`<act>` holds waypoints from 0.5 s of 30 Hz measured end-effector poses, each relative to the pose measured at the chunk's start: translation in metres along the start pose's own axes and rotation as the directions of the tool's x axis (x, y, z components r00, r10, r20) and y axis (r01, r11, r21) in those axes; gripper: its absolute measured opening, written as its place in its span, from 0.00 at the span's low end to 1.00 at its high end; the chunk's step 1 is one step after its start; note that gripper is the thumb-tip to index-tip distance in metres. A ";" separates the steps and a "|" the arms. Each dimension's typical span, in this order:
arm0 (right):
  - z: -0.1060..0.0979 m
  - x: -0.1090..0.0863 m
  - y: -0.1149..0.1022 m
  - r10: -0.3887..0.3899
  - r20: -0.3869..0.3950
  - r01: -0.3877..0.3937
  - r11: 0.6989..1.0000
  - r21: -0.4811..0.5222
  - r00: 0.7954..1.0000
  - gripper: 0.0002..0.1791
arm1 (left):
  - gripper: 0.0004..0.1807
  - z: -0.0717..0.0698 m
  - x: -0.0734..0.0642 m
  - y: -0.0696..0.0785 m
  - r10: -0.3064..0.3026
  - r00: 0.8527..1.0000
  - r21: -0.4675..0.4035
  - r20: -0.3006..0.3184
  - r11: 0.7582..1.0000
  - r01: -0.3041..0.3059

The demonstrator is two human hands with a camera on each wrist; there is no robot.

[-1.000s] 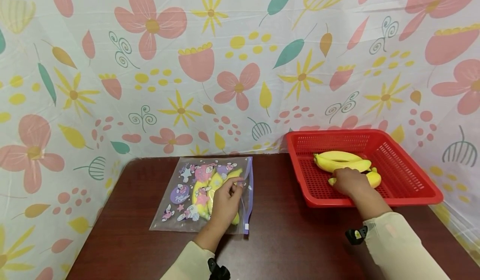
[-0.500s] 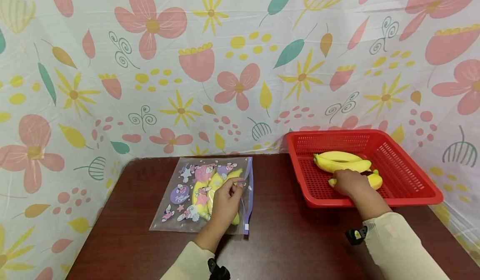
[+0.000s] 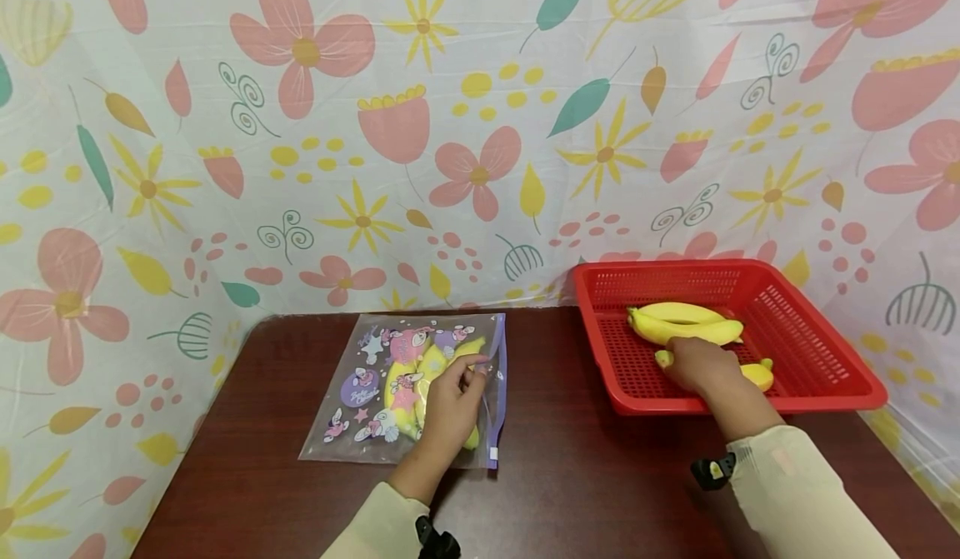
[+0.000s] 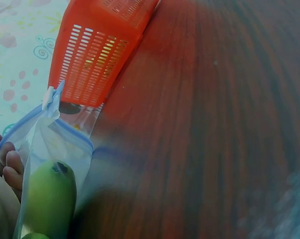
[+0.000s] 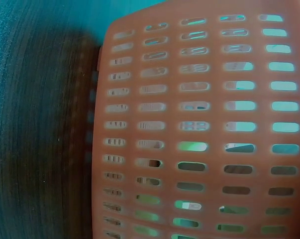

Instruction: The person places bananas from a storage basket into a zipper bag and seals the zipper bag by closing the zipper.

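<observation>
In the head view, my left hand [image 3: 452, 405] is over a clear printed zip bag [image 3: 352, 426] with a purple zip edge. Its thumb and fingers pinch the film near the opening. Several yellow bananas [image 3: 401, 384] lie inside; the left wrist view shows the end of one banana [image 4: 52, 199] in the parted mouth. My right hand [image 3: 701, 367] reaches into a red basket [image 3: 817, 367] and grips a banana [image 3: 757, 376], its two ends showing either side. The fingers underneath are hidden. Behind it in the basket lie more bananas [image 3: 682, 321].
Both stand on a dark wooden table [image 3: 555, 476], the bag left and the basket right. A floral sheet [image 3: 480, 126] hangs behind the table. The basket's slotted wall [image 5: 199, 114] fills most of the right wrist view and hides the right hand.
The banana under my right hand has turned, its stem end shifting right and toward the front of the basket. My left hand and the bag have stayed in place.
</observation>
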State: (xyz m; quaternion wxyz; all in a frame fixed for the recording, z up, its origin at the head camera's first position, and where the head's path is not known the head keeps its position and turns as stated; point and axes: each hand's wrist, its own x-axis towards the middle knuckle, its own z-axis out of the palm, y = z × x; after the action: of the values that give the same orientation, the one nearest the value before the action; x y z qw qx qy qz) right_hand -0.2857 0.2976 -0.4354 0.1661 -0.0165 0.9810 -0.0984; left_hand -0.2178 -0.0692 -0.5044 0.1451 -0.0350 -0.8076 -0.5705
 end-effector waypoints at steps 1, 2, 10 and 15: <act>0.000 0.000 0.000 0.002 -0.005 -0.002 1.000 -0.003 1.000 0.21 | 0.12 0.000 0.000 0.000 0.000 1.000 0.001 -0.001 1.000 0.000; 0.000 0.000 -0.001 0.001 -0.011 -0.001 1.000 -0.009 1.000 0.22 | 0.12 0.000 0.000 0.000 0.000 1.000 0.003 -0.001 1.000 0.000; -0.001 0.000 -0.002 -0.021 -0.031 0.020 0.999 -0.028 0.999 0.22 | 0.12 0.000 0.000 0.000 -0.005 1.000 0.002 0.002 1.000 0.005; 0.000 0.000 -0.002 -0.033 -0.058 0.031 0.999 -0.032 0.998 0.23 | 0.12 0.000 0.000 0.000 -0.008 1.000 0.007 0.003 1.000 0.008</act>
State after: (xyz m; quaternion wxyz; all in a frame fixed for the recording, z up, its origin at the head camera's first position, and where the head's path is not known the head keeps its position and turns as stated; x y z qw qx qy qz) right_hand -0.2859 0.2954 -0.4349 0.1355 -0.0318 0.9865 -0.0864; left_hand -0.2179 -0.0690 -0.5047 0.1419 -0.0321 -0.8099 -0.5683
